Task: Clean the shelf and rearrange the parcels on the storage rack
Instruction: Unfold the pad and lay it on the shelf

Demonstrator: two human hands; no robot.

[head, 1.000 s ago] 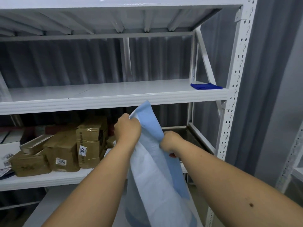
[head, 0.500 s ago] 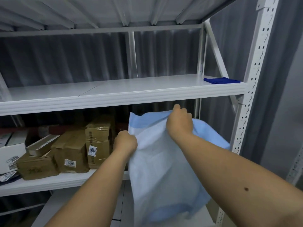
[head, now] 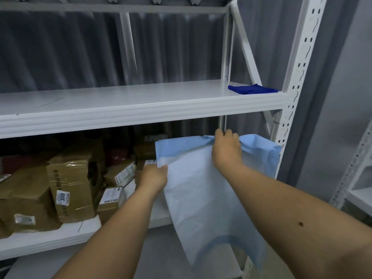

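Note:
A large light-blue bag (head: 203, 196) hangs in front of the lower shelf (head: 60, 236) of the white rack. My left hand (head: 154, 177) grips its left top edge. My right hand (head: 226, 149) grips the top edge further right and higher, so the bag's mouth is spread wide. Several brown cardboard parcels (head: 70, 186) with white labels sit packed on the lower shelf's left part. The middle shelf (head: 120, 101) holds only a dark-blue cloth (head: 251, 89) at its far right end.
The rack's perforated white upright (head: 298, 81) stands just right of the bag. A grey corrugated wall lies behind the shelves. Part of a second white rack (head: 360, 174) shows at the right edge.
My hands have moved apart, the right one rising and going right, which spread the bag from a bunched strip into a wide sheet. The view has come closer to the rack.

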